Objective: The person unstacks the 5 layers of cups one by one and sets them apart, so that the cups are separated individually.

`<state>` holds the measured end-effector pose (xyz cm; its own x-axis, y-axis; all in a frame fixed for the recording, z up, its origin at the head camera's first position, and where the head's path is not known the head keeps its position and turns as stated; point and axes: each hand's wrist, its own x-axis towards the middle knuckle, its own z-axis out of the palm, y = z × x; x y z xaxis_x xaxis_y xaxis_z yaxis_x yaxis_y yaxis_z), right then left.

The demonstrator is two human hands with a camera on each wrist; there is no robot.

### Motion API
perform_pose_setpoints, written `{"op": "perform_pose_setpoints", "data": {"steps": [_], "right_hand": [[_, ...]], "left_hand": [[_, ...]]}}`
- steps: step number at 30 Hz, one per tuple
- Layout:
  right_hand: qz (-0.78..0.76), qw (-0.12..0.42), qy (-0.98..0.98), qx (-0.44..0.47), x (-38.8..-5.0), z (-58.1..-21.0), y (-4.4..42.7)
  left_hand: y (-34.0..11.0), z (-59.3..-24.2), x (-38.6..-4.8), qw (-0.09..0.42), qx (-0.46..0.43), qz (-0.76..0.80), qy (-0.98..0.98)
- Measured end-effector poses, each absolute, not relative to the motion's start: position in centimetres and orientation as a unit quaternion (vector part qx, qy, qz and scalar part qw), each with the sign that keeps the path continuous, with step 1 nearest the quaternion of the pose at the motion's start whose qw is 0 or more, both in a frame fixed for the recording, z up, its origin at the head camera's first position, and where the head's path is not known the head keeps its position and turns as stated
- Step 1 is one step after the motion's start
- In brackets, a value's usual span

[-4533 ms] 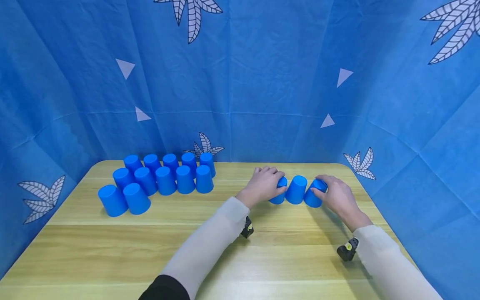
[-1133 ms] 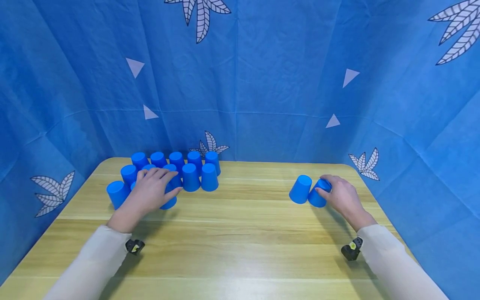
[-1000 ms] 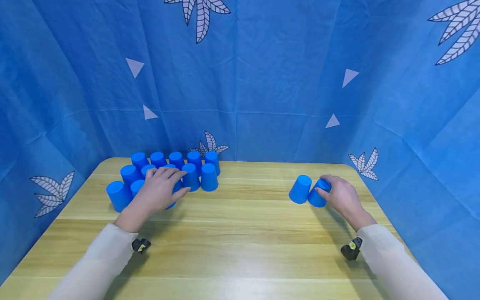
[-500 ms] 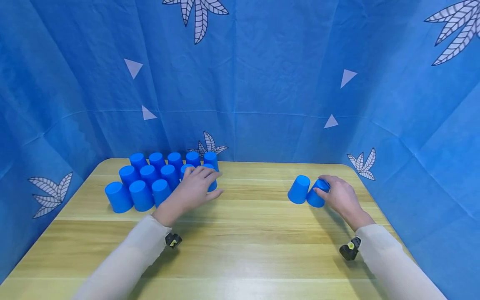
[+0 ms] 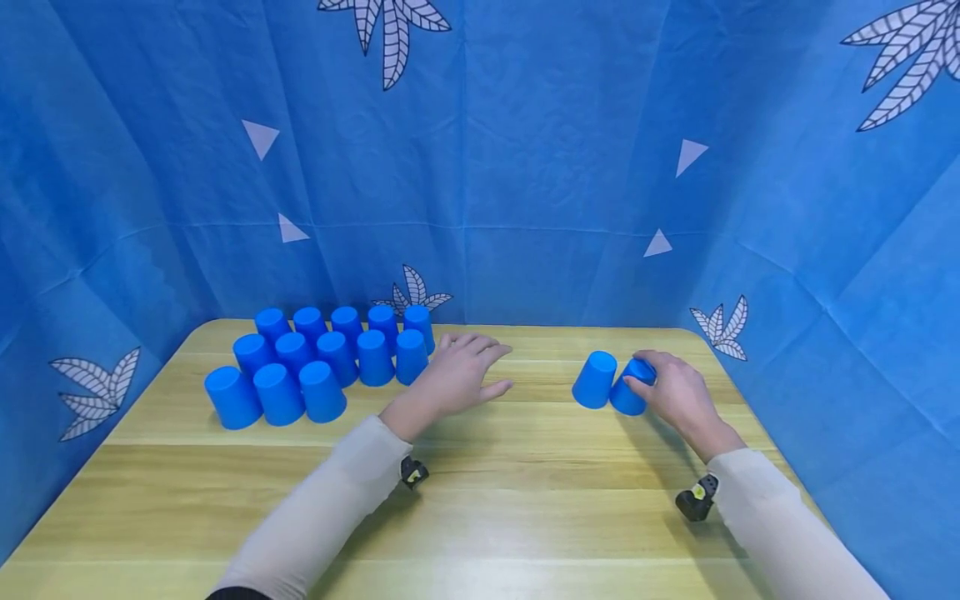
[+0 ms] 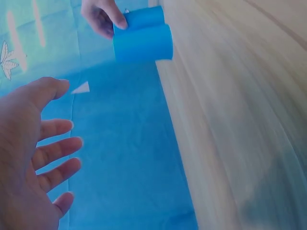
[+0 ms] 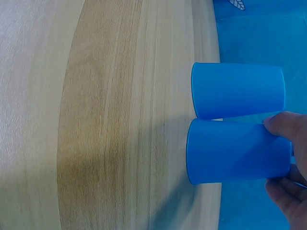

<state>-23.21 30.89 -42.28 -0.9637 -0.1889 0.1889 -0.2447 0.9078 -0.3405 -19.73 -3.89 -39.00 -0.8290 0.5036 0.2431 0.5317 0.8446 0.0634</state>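
Observation:
Two upside-down blue cups stand side by side on the right part of the table. My right hand (image 5: 678,396) grips the right-hand cup (image 5: 628,393) near its top, thumb on one side and fingers on the other. Left of it, the second cup (image 5: 595,380) stands untouched, very close to the held one in the right wrist view. My left hand (image 5: 453,379) is over the middle of the table, fingers spread and holding nothing. It is just right of the nearest cup (image 5: 410,357) of a larger group. In the left wrist view its fingers (image 6: 60,151) point toward the pair.
Several blue cups stand upside down in three rows at the left, with three in the front row (image 5: 279,396). The wooden table (image 5: 525,500) meets a blue patterned cloth (image 5: 562,167) at its back and sides.
A third cup, earlier in my left hand beside the right pair, now stands at the front row's right end. My left hand has released it and moved rightward. The right hand keeps its grip.

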Motion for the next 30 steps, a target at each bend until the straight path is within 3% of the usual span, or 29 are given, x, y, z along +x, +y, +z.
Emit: {"op": "perform_pose_setpoints", "data": {"steps": [16, 30], "right_hand": [[0.186, 0.083, -0.972, 0.118, -23.1, -42.1, 30.8], [0.182, 0.092, -0.972, 0.118, -23.2, -42.3, 30.9]], "left_hand": [[3.6, -40.2, -22.6, 0.106, -0.277, -0.073, -0.952], [8.8, -41.8, -25.1, 0.066, -0.261, -0.062, -0.961]]}}
